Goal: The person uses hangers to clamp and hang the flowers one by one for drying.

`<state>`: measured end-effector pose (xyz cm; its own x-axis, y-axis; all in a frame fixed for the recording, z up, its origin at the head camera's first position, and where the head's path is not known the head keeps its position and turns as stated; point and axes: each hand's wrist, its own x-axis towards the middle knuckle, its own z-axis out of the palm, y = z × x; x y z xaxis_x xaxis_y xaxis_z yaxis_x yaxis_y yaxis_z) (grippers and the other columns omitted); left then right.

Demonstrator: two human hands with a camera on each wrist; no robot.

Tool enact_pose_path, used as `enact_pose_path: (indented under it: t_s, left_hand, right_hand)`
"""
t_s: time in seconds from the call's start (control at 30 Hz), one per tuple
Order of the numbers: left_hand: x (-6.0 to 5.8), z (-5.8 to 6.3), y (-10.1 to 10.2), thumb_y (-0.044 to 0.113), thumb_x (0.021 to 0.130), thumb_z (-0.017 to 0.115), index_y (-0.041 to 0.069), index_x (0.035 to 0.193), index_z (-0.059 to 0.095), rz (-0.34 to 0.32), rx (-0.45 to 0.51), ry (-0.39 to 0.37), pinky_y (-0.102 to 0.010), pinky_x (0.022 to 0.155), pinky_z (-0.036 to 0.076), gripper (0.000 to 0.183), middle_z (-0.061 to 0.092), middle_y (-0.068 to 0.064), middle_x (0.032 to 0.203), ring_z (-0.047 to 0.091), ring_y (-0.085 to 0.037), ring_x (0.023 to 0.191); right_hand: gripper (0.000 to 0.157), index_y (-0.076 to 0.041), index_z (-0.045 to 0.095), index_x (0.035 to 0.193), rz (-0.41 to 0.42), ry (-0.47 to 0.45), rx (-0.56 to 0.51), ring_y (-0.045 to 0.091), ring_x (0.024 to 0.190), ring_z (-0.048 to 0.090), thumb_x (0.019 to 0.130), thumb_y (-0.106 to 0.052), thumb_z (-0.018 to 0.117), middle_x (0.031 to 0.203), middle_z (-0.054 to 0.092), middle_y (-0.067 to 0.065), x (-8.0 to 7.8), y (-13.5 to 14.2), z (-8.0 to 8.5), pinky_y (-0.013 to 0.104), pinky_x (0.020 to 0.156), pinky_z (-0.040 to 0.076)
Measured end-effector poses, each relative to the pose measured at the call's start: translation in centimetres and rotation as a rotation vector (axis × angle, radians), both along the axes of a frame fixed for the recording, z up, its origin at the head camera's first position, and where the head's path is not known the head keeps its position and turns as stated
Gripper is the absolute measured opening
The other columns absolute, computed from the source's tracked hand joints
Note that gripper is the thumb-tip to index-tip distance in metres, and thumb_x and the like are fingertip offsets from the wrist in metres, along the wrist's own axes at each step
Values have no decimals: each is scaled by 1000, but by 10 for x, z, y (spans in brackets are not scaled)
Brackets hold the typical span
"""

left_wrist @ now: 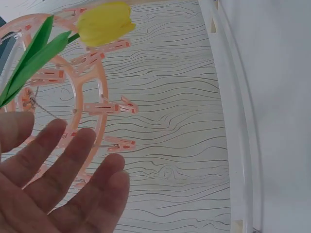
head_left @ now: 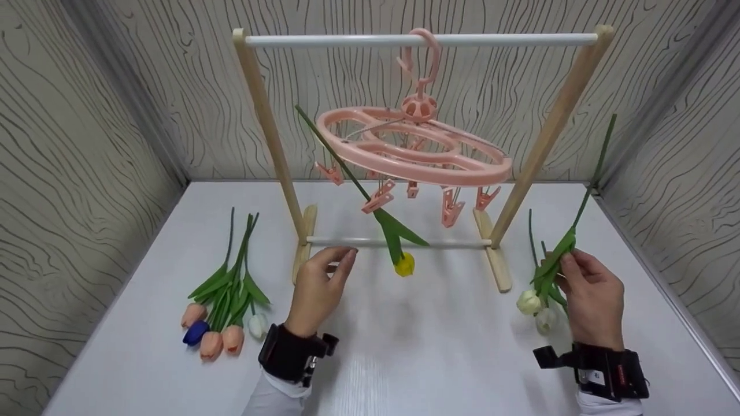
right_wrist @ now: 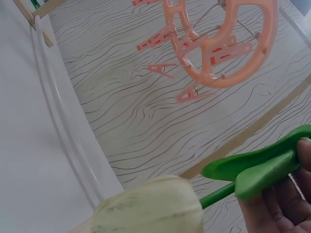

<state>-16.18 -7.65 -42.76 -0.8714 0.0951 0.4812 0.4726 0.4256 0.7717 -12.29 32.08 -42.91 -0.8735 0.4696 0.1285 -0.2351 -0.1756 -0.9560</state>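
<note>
A yellow artificial tulip hangs head down from a pink peg on the tilted pink clip hanger. My left hand is raised left of that bloom, fingers loosely bent; in the left wrist view nothing lies between the fingers. At the right, my right hand pinches a cream tulip by its leaves and stem. Its stem points up and its bloom hangs down. The right wrist view shows the cream bloom close up. Behind it, a white tulip lies on the table.
On the left of the white table lies a bunch of peach, blue and white tulips. The hanger hooks over the white rod of a wooden-legged stand. Other pegs dangle under the hanger. Wood-patterned panels enclose the table.
</note>
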Motion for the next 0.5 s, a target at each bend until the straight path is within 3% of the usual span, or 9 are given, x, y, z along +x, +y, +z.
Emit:
enact_pose_path:
  t_s: [0.23, 0.5]
  left_hand:
    - [5, 6, 2, 19, 98, 65, 5, 104, 74, 22, 64, 16, -31, 76, 57, 18, 74, -4, 96, 68, -11, 89]
    - [16, 19, 2, 21, 97, 67, 7, 100, 75, -62, 140, 35, -31, 76, 56, 16, 73, 5, 91, 67, -12, 82]
  right_hand:
    - [33, 9, 63, 121, -10, 38, 124, 20, 94, 71, 95, -11, 67, 104, 71, 16, 3, -19, 2, 28, 84, 54]
    - [28, 13, 63, 117, 70, 176, 178, 24, 93, 72, 95, -5, 65, 101, 70, 22, 2, -44, 17, 31, 83, 55]
